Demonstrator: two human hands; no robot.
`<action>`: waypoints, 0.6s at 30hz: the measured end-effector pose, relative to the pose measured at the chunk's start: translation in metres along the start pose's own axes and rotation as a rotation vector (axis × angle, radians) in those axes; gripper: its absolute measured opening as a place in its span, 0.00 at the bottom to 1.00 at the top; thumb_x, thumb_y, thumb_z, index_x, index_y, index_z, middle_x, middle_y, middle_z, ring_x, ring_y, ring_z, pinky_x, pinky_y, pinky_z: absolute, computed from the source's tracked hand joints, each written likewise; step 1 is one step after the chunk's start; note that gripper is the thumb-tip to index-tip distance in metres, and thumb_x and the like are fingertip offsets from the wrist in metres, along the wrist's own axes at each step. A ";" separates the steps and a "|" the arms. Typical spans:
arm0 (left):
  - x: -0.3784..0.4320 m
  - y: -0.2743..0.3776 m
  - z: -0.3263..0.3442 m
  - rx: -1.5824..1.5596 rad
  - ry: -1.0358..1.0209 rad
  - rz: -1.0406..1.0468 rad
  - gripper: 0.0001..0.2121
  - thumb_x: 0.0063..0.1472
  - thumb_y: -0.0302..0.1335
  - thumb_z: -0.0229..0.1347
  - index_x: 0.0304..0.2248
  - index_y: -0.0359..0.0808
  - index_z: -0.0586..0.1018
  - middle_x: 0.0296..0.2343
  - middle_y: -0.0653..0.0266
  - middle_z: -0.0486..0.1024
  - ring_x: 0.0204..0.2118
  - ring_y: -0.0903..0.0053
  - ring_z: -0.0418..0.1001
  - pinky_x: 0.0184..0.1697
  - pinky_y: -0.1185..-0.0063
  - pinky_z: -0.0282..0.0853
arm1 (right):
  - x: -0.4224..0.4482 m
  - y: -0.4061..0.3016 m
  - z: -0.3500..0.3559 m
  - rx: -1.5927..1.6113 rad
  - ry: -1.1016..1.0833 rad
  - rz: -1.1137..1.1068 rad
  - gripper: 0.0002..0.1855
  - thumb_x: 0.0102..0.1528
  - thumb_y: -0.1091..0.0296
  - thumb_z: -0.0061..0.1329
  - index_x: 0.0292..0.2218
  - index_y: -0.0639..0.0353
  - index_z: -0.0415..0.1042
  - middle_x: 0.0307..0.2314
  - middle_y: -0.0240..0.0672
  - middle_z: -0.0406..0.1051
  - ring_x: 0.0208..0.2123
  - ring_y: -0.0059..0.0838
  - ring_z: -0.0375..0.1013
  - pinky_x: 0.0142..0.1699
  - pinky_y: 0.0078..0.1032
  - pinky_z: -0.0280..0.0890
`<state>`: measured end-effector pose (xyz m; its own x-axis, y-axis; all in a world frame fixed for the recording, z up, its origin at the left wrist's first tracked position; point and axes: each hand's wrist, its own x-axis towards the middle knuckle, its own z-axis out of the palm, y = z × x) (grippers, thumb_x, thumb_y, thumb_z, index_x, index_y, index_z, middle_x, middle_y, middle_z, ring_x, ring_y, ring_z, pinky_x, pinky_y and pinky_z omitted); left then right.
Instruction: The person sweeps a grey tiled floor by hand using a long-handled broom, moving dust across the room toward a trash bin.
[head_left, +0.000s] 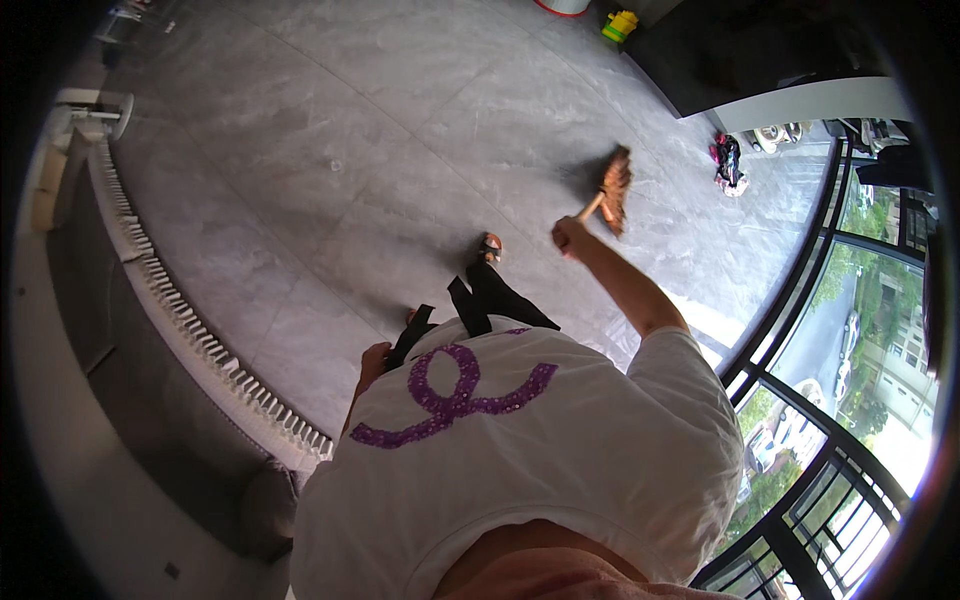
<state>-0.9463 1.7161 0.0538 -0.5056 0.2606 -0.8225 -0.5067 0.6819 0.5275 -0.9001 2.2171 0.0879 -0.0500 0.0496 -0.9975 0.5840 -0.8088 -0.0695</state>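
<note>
My right hand (572, 238) reaches forward and is closed around the light wooden handle (591, 208) of a brown duster or brush. Its brown head (616, 187) lies just beyond my fist, over the grey tiled floor (390, 150), and is slightly blurred; whether it touches the floor is unclear. Low at my left side is my left hand (375, 358), beside my black trousers (502, 296). The shirt partly covers that arm, and I cannot see whether the fingers hold anything. One foot in a sandal (491, 247) shows ahead of the trousers.
A sofa with a white fringed cover (187, 315) curves along the left. Tall black-framed windows (814, 277) stand at the right. Dark, colourful cloth items (727, 161) lie near a dark cabinet (750, 52). A yellow-green container (619, 26) stands at the top.
</note>
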 end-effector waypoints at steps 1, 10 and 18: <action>0.010 0.015 0.005 0.468 0.053 0.258 0.07 0.41 0.26 0.45 0.23 0.33 0.67 0.18 0.59 0.66 0.23 0.72 0.65 0.26 0.79 0.60 | 0.069 0.014 -0.014 -0.020 -0.027 -0.082 0.11 0.37 0.74 0.32 0.08 0.54 0.48 0.02 0.28 0.46 0.02 0.18 0.45 0.05 0.18 0.39; 0.038 0.043 0.025 0.600 0.025 0.337 0.06 0.38 0.25 0.45 0.21 0.35 0.68 0.16 0.59 0.65 0.23 0.72 0.65 0.27 0.81 0.60 | -0.071 0.009 0.139 -0.150 -0.537 -0.043 0.10 0.38 0.76 0.34 0.08 0.59 0.54 0.04 0.34 0.53 0.03 0.26 0.53 0.05 0.19 0.42; 0.127 -0.017 0.006 -0.576 -0.129 0.083 0.12 0.45 0.29 0.44 0.27 0.27 0.66 0.24 0.53 0.66 0.24 0.69 0.66 0.26 0.77 0.62 | -0.085 -0.070 0.126 -0.100 -0.726 -0.067 0.10 0.40 0.74 0.36 0.10 0.58 0.54 0.05 0.26 0.50 0.05 0.16 0.49 0.08 0.12 0.42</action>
<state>-0.9972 1.7416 -0.0612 -0.4885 0.4029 -0.7740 -0.7849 0.1845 0.5915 -1.0391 2.1954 0.1792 -0.5920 -0.3316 -0.7345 0.6301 -0.7587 -0.1653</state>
